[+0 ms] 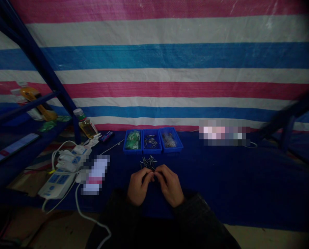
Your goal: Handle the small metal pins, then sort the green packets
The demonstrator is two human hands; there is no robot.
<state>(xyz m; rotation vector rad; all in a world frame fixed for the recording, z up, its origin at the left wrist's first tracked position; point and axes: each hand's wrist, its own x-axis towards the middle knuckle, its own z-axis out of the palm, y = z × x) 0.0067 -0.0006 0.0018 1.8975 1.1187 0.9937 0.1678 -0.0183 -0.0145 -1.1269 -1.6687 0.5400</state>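
My left hand (139, 186) and my right hand (170, 185) meet at the fingertips over the blue table, near its front. The fingers of both are pinched together around something too small and dark to make out. Just beyond the fingertips lies a loose pile of thin dark metal pins (149, 162). Behind the pile, three blue trays stand side by side. The left tray (132, 151) holds green bags, the middle tray (152, 151) holds similar metal pieces, and the right tray (173, 149) holds a clear plastic bag with small contents.
On the left are a white power strip (56, 185) with plugs and cables, a blurred phone (96, 175), a bottle (87, 126) and a small dark box (107, 136). A blurred item (221, 133) lies back right. Blue metal frames flank both sides; a striped sheet (154, 90) hangs behind.
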